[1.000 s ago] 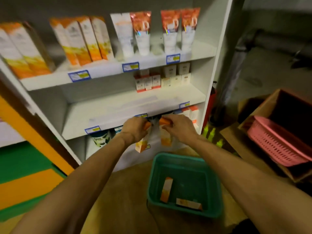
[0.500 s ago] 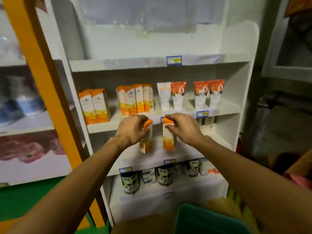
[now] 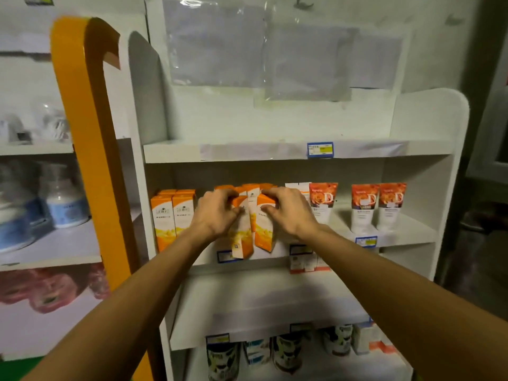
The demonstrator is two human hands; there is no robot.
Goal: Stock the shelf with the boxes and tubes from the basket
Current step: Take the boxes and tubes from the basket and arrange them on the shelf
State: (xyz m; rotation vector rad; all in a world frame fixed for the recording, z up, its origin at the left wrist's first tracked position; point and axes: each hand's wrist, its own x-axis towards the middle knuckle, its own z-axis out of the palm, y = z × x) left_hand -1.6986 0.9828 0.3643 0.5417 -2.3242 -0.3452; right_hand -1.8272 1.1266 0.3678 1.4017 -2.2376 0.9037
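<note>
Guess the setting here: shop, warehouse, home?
Probably a small shop or its mock-up: white display shelves with blue price tags on the edges, and rows of identical orange boxes and tubes facing outward. Both hands hold more boxes.

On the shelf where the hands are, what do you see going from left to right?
Two orange boxes → left hand holding a box → right hand holding a box → one rose tube → two rose tubes.
</note>
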